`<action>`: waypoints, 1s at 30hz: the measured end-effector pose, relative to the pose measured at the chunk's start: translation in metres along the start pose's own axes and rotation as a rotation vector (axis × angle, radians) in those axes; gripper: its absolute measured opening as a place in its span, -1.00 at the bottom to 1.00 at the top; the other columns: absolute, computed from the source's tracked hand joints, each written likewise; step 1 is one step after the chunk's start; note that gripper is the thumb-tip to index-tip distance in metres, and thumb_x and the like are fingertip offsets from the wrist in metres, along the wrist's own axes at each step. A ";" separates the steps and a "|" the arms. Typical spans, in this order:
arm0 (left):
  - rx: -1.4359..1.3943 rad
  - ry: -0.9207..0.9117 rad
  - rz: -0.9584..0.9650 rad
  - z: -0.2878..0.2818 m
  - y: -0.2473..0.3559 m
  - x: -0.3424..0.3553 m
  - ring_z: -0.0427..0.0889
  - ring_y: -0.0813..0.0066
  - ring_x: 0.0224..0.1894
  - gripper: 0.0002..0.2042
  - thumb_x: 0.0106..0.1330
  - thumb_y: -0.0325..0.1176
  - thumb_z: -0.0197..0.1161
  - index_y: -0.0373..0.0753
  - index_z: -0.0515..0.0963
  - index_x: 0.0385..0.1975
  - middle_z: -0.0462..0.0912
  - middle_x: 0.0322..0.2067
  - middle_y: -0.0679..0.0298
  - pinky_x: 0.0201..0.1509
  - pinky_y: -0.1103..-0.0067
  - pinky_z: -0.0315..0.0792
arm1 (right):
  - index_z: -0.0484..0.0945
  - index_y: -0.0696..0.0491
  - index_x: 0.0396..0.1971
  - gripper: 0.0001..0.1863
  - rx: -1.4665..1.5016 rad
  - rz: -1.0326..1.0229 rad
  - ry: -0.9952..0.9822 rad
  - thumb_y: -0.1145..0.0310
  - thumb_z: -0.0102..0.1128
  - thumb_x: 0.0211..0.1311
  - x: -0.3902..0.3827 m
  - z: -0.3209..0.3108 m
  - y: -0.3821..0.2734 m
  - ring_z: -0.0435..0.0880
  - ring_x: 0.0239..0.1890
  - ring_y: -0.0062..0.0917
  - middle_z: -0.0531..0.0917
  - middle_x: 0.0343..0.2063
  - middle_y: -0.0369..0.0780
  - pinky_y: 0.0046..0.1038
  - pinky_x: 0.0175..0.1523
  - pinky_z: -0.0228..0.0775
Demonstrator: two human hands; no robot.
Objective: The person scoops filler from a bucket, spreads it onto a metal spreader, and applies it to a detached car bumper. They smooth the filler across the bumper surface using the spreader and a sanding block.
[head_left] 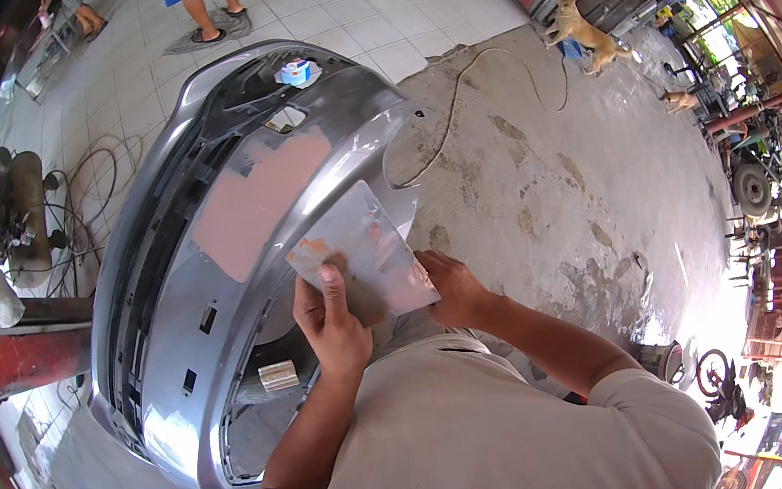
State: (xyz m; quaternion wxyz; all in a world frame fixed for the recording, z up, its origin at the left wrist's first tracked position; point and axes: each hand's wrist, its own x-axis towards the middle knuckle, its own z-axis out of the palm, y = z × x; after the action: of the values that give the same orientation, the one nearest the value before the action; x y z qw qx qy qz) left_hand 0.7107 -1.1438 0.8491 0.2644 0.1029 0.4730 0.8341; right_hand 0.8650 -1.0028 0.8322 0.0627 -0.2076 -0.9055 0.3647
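Observation:
My left hand (332,326) grips a flat grey board (365,238), thumb on top, with orange and pink smears on its surface. My right hand (455,287) is at the board's right edge with fingers curled; what they hold is hidden. Left of and beyond the board lies a silver car bumper (160,390), bearing a broad patch of pink filler (254,204). A small pale block (278,376) rests near my left hand, within the bumper's outline. A blue-and-white item (298,72) sits on the bumper's far end.
An air compressor (23,218) with tangled hoses and a red beam (24,362) are at left. A person's legs (196,10) are beyond the bumper. A tan dog (587,31) stands at upper right by shelves; another dog (681,100) and a tyre (752,185) are along the right.

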 end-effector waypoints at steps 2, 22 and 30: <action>0.052 -0.001 0.064 0.012 -0.009 0.005 0.53 0.59 0.09 -0.64 0.64 -0.16 0.16 -0.37 0.55 0.14 0.66 0.04 0.29 0.25 0.58 0.34 | 0.24 0.03 0.42 -0.14 0.093 0.167 0.118 0.67 0.16 -0.02 -0.008 -0.014 0.034 0.60 0.10 -0.06 0.55 0.02 0.01 -0.24 0.18 0.54; 0.592 0.038 0.135 0.203 -0.138 -0.009 0.52 0.59 0.01 -0.65 0.63 -0.19 0.18 -0.39 0.56 0.14 0.68 -0.05 0.33 0.14 0.63 0.37 | 0.53 0.07 0.14 -0.51 1.988 0.800 0.046 0.67 0.07 0.19 0.007 -0.112 0.279 0.68 0.09 -0.25 0.67 -0.06 -0.15 -0.09 0.20 0.52; 1.251 -0.155 0.369 0.264 -0.158 -0.019 0.62 0.58 -0.37 -0.81 0.54 -0.38 0.24 -0.34 0.64 -0.01 0.70 -0.41 0.02 -0.28 0.48 0.52 | 0.74 0.06 -0.27 -0.50 0.403 -0.429 0.250 0.88 0.00 -0.10 -0.002 -0.195 0.235 0.69 -0.03 -0.23 0.69 -0.09 -0.10 -0.36 0.09 0.49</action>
State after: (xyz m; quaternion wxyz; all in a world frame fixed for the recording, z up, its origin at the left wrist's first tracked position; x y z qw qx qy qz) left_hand 0.8924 -0.8944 0.8576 0.0404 0.3763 0.8231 0.4234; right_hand 0.9965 -0.7272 0.8125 0.2887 -0.0387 -0.8235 0.4869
